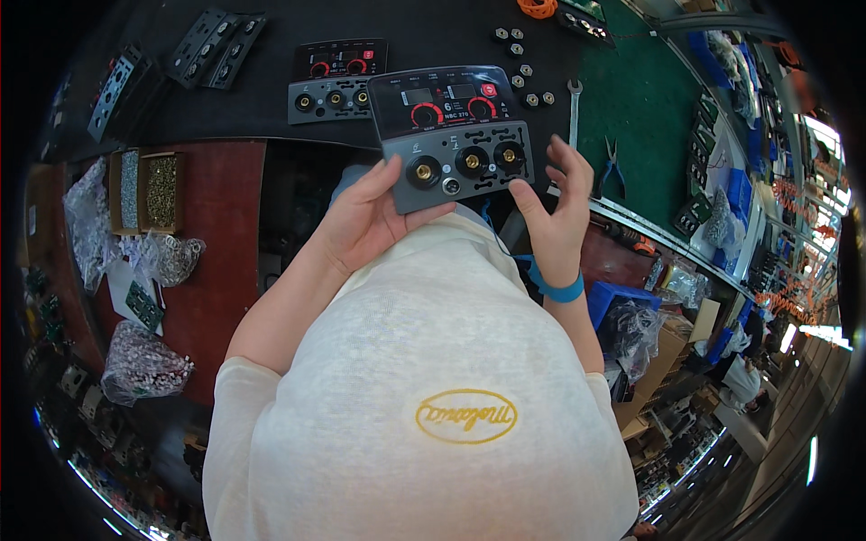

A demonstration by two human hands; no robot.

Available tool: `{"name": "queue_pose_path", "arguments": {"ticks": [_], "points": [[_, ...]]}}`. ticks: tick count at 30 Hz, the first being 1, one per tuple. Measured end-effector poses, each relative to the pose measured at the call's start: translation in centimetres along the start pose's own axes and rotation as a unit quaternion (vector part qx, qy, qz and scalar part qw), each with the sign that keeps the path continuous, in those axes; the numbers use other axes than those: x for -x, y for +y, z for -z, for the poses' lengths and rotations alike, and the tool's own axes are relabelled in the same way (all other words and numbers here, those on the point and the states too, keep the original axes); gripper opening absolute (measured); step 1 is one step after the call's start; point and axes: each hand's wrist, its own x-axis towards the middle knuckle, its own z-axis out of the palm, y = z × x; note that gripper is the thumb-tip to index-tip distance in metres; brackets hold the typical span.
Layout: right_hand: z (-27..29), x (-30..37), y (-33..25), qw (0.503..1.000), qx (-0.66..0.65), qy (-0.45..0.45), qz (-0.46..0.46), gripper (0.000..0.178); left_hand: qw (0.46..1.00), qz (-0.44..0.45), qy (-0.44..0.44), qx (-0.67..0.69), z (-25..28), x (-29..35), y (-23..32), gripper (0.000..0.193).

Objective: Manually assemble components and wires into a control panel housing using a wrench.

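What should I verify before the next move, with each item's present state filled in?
1. Left hand supporting the control panel at its lower left: ok.
2. Right hand closed around the panel's right side: not ok; its fingers are spread.
3. Three brass-centred sockets present on the panel's front: ok.
4. Fastening behind the panel: cannot tell; the back faces away.
5. Wrench in view, held by neither hand: ok.
6. Blue-handled pliers lying on the green surface: ok.

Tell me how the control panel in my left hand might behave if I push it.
The control panel is likely stiff: it shows no sag. Pushed at its right end, it may tilt, as the left hand holds its lower left corner.
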Motion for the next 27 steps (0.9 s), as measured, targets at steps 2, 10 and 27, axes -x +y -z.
{"name": "queue_pose_path", "arguments": {"ticks": [2,10,27], "points": [[-0.8,0.1,1.6,0.995,-0.074,-0.038,-0.061,0.055,1.000,0.001,-0.002,-0.011,-0.1,0.0,0.1,0.042],[-1.3,-0.8,1.4,0.778,-0.500,-0.186,-0.332,0.040,0.997,-0.022,-0.013,-0.079,0.5,1.2,0.8,0.043],[-7.2,0.9,-4.4,0.752,-0.528,-0.231,-0.320,0.043,0.770,-0.246,0.283,-0.516,2.2,7.4,0.1,0.099]]}}
